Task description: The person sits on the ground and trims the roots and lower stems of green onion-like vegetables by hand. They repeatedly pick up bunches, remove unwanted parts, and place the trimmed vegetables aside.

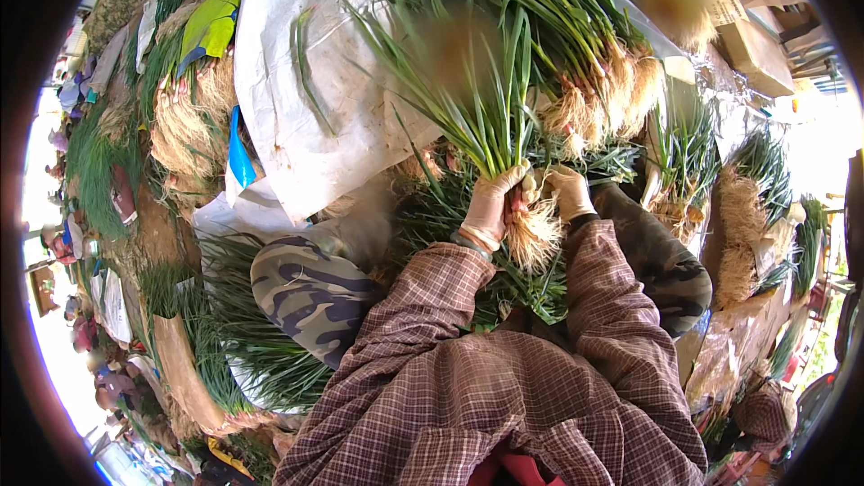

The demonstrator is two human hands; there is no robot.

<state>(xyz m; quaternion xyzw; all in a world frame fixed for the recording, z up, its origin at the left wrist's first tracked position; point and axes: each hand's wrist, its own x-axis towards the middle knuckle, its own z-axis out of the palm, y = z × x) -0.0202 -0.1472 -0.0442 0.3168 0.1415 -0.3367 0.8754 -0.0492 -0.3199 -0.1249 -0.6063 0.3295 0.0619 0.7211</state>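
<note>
My left hand (496, 206), in a pale glove, is closed around the lower stems of a bunch of green garlic or similar allium plants (496, 121). The long leaves fan upward, and the bunch's pale roots (533, 233) hang below the grip. My right hand (568, 190), gloved too, is at the right of the reddish-white bulbs, its fingertips bent in beside them; whether they pinch a piece is not clear. Behind, a large pile of the same plants (601, 74) lies with its roots towards me. Loose green leaves (520, 287) lie beneath my hands.
A white sheet (317, 88) spreads ahead at the left, a loose leaf on it. More bundles (182, 121) lie at the left and others (739, 236) at the right. My camouflage-clad knees flank the work. A cardboard box (756, 57) stands at upper right. People are at the far left.
</note>
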